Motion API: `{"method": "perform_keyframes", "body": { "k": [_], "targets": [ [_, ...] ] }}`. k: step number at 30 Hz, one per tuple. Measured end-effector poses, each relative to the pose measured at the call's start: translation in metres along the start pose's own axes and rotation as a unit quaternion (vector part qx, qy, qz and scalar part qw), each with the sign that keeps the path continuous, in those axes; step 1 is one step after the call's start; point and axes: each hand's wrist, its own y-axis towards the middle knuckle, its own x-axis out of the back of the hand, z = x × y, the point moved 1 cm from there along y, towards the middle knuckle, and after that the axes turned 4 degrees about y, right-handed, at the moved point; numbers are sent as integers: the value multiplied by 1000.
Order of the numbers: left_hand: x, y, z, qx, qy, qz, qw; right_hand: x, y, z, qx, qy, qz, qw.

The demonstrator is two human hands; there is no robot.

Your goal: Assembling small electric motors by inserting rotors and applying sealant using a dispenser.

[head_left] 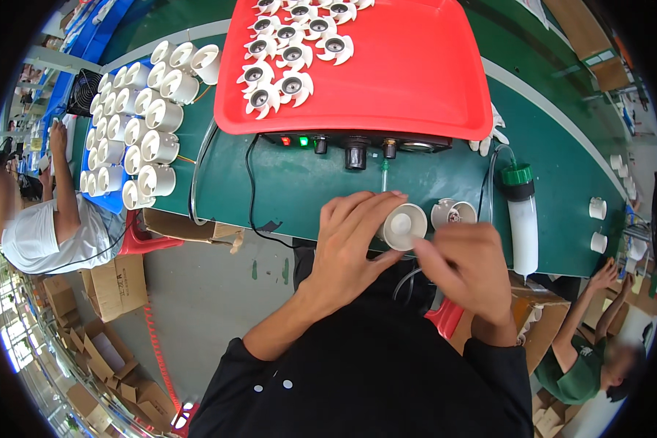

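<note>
A white plastic cup-shaped housing (393, 235) is tilted so that its hollow inside faces me. My left hand (350, 241) is closed around its left side, thumb below and fingers above. My right hand (469, 269) is beside its right edge, with fingers curled in and the thumb close to the rim. It is slightly blurred, and anything between its fingertips is hidden. Just behind the right hand stands a second white housing (439, 212), with coppery parts showing inside. A large syringe (523, 230) of white material with a green cap lies to the right.
A red tray (416, 80) with several white fan impellers (292, 55) rests on a black control box (328, 143). Several white housings (159, 147) crowd a blue tray at left. A thin tube and cables cross the green bench (292, 190). Co-workers sit at both sides.
</note>
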Motion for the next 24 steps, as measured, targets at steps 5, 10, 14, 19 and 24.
{"method": "perform_keyframes", "body": {
  "k": [5,10,14,19,24],
  "targets": [
    [8,-3,3,26,-3,-19,999,-4,-1,-1,34,35,-127,991],
    [24,-7,11,-5,-39,-92,995,-3,-19,-12,-39,52,-149,987],
    [76,-7,31,38,-47,-208,976,-5,-41,-35,-96,57,-150,982],
    [199,-7,85,144,66,-404,901,-16,-53,-56,-103,81,-140,981],
    [305,-14,183,236,122,-430,863,-26,-51,-46,-102,84,-123,984]
  ]
}}
